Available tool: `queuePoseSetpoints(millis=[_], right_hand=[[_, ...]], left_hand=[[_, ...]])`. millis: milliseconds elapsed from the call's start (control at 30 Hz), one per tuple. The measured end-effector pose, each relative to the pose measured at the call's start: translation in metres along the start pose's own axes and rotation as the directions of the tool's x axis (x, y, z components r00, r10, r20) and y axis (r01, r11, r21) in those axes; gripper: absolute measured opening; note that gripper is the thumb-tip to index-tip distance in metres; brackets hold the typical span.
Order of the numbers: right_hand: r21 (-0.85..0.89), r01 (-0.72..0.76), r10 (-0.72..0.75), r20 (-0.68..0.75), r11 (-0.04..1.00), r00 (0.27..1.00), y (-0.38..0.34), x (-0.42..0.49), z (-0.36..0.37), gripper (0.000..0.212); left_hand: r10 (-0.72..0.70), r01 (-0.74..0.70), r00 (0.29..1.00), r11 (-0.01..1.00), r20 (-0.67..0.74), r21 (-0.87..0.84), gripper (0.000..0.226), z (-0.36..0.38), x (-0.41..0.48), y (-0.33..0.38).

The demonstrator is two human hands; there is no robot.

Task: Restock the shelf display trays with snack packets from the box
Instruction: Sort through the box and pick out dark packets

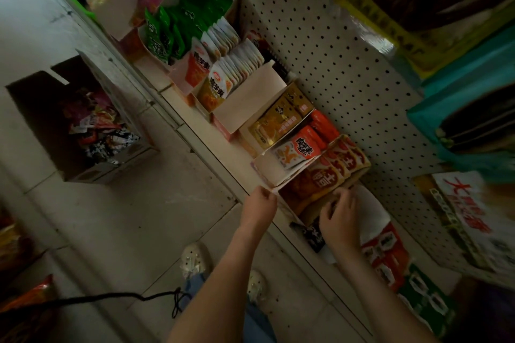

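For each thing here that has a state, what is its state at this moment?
cardboard box, open, with mixed packets inside.
display tray, loaded.
brown packets, standing in a row in the display tray.
left hand, grips the display tray's front corner.
right hand, fingers curled at the brown packets; grip unclear.
green packets, standing upright, tightly packed.

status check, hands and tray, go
Left hand pinches tray corner. Right hand at brown packets inside, grip unclear. Box on floor, packets inside. Nothing blocking.
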State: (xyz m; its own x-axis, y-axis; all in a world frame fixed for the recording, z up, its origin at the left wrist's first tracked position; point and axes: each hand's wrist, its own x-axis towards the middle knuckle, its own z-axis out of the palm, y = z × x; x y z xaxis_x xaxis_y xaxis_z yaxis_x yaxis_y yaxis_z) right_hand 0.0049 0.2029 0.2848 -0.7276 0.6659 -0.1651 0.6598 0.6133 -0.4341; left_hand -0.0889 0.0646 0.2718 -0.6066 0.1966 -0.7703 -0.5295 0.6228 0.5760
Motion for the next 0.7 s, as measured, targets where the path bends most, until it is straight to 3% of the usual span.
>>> queuePoseSetpoints(millis=[67, 133, 200, 267, 333, 400, 567, 700], right_hand=[[0.025, -0.019, 0.02, -0.065, 1.0, 0.998, 0.003, -0.006, 0.0, 0.025], [0.072, -0.128, 0.132, -0.06, 0.989, 0.989, 0.008, -0.006, 0.003, 0.024], [0.001, -0.314, 0.312, 0.111, 0.95, 0.944, 0.019, -0.003, 0.013, 0.032], [-0.162, -0.387, 0.42, 0.341, 0.908, 0.841, 0.035, -0.002, 0.024, 0.045], [-0.255, -0.32, 0.409, 0.53, 0.912, 0.743, 0.049, -0.004, 0.035, 0.053], [-0.306, -0.21, 0.362, 0.619, 0.928, 0.698, 0.063, -0.003, 0.047, 0.061], [-0.414, -0.023, 0.304, 0.629, 0.91, 0.716, 0.05, 0.008, 0.048, 0.054], [-0.469, 0.109, 0.235, 0.615, 0.877, 0.752, 0.056, 0.008, 0.053, 0.076]], left_hand=[[-0.077, 0.074, 0.995, 0.996, 0.063, 0.052, 0.016, 0.011, -0.001, -0.012], [-0.141, 0.128, 0.979, 0.987, 0.15, 0.093, 0.021, 0.021, -0.001, -0.022], [-0.188, 0.173, 0.954, 0.982, 0.235, 0.081, 0.022, 0.027, -0.005, -0.024], [-0.208, 0.205, 0.933, 0.978, 0.293, 0.042, 0.014, 0.033, -0.01, -0.024], [-0.194, 0.195, 0.925, 0.98, 0.327, 0.029, 0.006, 0.041, -0.012, -0.023], [-0.15, 0.149, 0.932, 0.988, 0.331, 0.029, 0.009, 0.049, -0.013, -0.024], [-0.095, 0.078, 0.944, 0.995, 0.316, 0.065, 0.014, 0.058, -0.012, -0.021], [-0.094, 0.092, 0.948, 0.995, 0.305, 0.021, 0.024, 0.063, -0.011, -0.024]])
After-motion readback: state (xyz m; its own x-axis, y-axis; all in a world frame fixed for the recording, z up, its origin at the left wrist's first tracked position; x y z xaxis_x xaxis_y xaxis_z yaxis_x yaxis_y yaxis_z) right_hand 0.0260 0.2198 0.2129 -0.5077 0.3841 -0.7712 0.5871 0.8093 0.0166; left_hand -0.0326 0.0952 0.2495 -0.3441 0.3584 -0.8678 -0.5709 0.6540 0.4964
